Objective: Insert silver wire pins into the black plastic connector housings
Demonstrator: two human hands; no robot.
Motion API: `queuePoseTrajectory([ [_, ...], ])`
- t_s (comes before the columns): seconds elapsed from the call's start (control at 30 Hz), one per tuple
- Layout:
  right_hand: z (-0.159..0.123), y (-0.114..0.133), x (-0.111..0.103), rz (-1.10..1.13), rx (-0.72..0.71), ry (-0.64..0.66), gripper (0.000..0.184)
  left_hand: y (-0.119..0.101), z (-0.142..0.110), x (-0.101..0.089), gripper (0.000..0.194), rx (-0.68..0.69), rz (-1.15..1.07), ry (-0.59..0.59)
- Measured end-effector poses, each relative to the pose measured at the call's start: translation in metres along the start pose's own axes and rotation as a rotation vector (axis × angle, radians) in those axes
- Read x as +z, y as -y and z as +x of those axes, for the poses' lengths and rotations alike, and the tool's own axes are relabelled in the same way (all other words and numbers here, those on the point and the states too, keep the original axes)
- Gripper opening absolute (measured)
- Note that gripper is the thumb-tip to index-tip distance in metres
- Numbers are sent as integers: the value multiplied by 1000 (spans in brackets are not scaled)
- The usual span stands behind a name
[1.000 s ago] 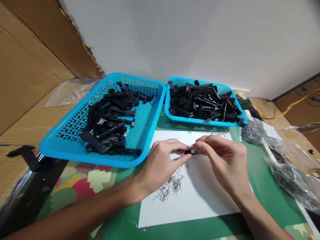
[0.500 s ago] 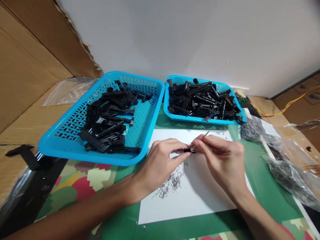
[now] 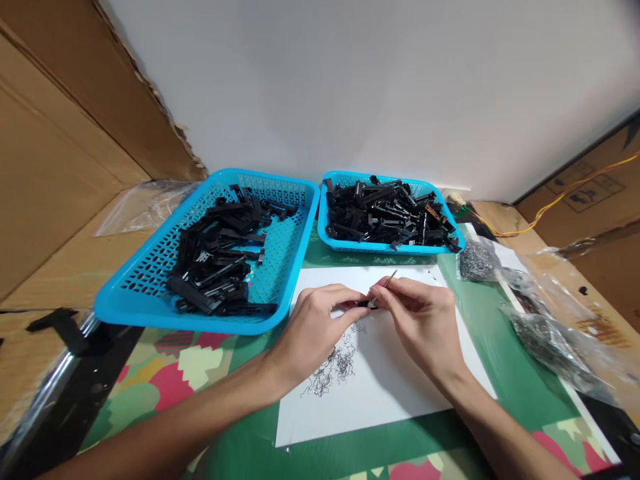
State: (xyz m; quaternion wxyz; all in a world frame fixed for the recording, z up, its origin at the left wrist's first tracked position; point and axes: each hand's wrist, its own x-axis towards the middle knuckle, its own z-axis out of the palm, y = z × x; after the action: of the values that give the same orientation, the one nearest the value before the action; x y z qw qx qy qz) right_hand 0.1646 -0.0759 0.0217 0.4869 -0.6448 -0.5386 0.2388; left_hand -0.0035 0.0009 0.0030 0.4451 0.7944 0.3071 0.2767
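Observation:
Between thumb and fingers, my left hand (image 3: 320, 327) is closed on a small black plastic part (image 3: 367, 304), mostly hidden by the fingertips. My right hand (image 3: 420, 313) pinches a thin metal tool like tweezers (image 3: 391, 276), its shaft slanting up out of the grip and its lower end at the black part. The two hands meet above a white sheet (image 3: 380, 400). Below my left fingers lies a loose pile of tiny bent wire pieces (image 3: 330, 370), like small springs.
A large blue basket (image 3: 185, 323) with black plastic parts stands at the left. Behind the sheet, a smaller blue basket (image 3: 385, 248) holds more. Plastic bags of small metal pieces (image 3: 477, 260) lie at the right. A yellow cable (image 3: 545, 212) runs along cardboard.
The view has shifted, so the baskets and sheet appear lower and further left. Both hands keep their grip; the tool's angle in my right hand has changed slightly.

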Motion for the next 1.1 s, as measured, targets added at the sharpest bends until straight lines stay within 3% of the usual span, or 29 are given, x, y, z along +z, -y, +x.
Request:
queuePoseTrajectory([
  [0.17,6,3,-10,233,60,-167,18,-1,2,0,6,1,16,-32],
  [0.33,2,3,-64,97,13,-240,19,0,3,0,10,-29,27,-37],
  [0.43,-13,-6,-100,-156,107,-20,23,1,5,0,17,-28,39,-26],
  [0.53,-36,-17,-121,-329,238,248,26,2,7,0,13,6,4,4],
  [0.63,-57,-27,-126,-330,324,312,23,1,8,-1,16,13,10,-34],
  [0.77,-74,-36,-124,-305,354,221,19,4,5,0,21,-6,-92,-44],
  [0.9,-77,-39,-120,-319,299,230,19,7,3,2,18,-9,-172,-4],
  [1.1,-71,-32,-116,-340,312,372,16,2,2,0,12,120,-57,96],
])
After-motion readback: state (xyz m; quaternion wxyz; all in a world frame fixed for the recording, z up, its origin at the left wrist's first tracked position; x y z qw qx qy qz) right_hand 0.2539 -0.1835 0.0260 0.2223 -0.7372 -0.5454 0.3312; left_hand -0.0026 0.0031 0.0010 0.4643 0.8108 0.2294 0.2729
